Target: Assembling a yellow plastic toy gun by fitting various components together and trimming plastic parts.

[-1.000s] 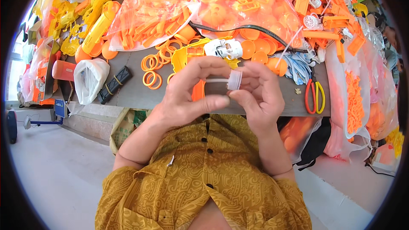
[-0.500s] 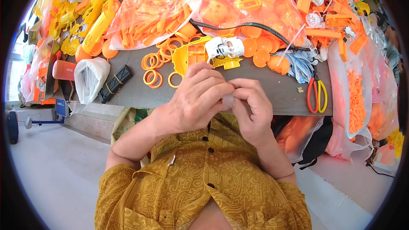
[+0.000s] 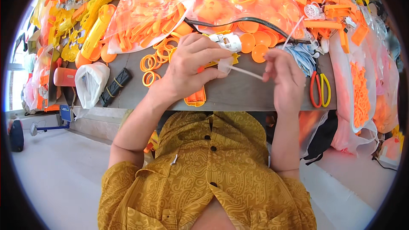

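My left hand [image 3: 194, 61] pinches a small translucent whitish piece [image 3: 224, 65] between thumb and fingers; it looks like a small roll or loop of clear film. A thin pale strip [image 3: 248, 73] stretches from that piece toward my right hand [image 3: 284, 79], whose fingertips are closed on its far end and slightly blurred. Beneath and behind my left hand lies a yellow plastic shell with an orange insert [image 3: 196, 99], mostly hidden by the hand. A white mechanism [image 3: 228, 41] sits just beyond it.
Orange rings [image 3: 149, 78] lie left of my hands, near a black bundle [image 3: 116, 87] and a white bag [image 3: 91, 84]. Orange domes [image 3: 260, 53] lie beyond. Red-and-yellow-handled scissors [image 3: 325, 90] rest at right by blue cloth [image 3: 300, 59]. Bags of orange parts [image 3: 149, 12] line the back.
My hands have parted: the right moved to the right, drawing the pale strip out from the translucent piece. My left hand rose slightly away from me, and the yellow shell's near end now shows below it.
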Demonstrator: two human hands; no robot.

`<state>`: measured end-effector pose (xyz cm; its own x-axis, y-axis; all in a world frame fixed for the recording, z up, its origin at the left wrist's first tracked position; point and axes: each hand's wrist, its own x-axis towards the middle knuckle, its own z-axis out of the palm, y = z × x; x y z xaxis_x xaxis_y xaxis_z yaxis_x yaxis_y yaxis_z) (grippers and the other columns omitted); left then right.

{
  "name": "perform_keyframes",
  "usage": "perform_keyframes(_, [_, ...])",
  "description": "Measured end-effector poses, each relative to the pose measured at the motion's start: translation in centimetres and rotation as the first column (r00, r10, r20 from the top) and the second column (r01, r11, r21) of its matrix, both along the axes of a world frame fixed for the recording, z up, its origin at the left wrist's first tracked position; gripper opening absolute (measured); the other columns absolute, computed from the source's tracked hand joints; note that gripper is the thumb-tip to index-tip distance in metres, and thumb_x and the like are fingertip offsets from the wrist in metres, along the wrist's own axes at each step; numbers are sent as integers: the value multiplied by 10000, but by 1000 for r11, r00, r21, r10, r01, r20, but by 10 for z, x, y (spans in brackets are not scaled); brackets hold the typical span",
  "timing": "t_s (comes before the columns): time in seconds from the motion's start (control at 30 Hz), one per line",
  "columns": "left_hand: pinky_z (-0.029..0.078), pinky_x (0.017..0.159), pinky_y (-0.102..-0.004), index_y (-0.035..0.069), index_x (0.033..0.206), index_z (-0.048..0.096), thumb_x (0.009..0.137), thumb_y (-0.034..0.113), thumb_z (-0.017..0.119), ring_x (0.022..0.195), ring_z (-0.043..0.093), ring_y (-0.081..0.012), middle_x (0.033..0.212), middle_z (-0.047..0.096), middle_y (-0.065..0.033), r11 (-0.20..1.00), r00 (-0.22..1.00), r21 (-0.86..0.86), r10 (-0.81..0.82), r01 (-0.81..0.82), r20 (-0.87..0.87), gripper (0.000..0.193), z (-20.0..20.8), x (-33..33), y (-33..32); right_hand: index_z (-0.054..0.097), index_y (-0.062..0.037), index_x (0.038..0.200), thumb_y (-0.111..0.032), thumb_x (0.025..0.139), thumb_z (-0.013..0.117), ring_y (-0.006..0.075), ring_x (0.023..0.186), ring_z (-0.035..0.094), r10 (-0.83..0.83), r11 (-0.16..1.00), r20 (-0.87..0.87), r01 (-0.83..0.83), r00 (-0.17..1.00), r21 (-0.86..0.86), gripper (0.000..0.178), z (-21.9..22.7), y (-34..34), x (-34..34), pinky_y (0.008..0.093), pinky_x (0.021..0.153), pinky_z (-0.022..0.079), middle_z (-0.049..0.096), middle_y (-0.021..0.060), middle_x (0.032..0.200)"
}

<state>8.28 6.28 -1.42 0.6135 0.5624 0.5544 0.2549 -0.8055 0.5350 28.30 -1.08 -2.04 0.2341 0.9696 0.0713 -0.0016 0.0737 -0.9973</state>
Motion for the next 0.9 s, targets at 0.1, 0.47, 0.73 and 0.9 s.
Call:
perform_keyframes(0.1, [364,770,-316,83,939,620,559,75,696,800,500,-209,811,579,-24,999,1000,-40,5,-6,-28,388,0,-2,0,598,21,884,-54,817,545,44,676,512,217,974,173,-224,961,21,113,-3,14,-20,191,588,420,584,0,781])
perform_keyframes(0.47, [367,744,-317,52,884,616,619,32,659,752,512,-197,714,549,-30,999,998,18,-33,34,-45,268,6,1,6,600,21,800,-83,804,571,13,618,484,199,958,-211,-236,957,-164,108,-2,12,-37,168,529,379,583,4,673])
perform_keyframes(0.73, [362,687,-312,75,875,623,644,25,617,683,503,-200,639,524,-6,972,993,223,-46,70,-112,236,1,4,11,594,28,789,-79,808,570,18,626,482,103,995,-64,-104,993,-11,111,-13,5,-41,180,543,389,587,2,686])
perform_keyframes(0.9, [370,738,-324,52,903,617,649,77,655,737,518,-207,708,563,-37,997,997,-50,-58,55,-57,258,21,9,0,597,26,790,-72,811,570,14,618,474,60,997,-24,-61,998,-37,104,-14,5,-39,174,529,382,583,1,676])
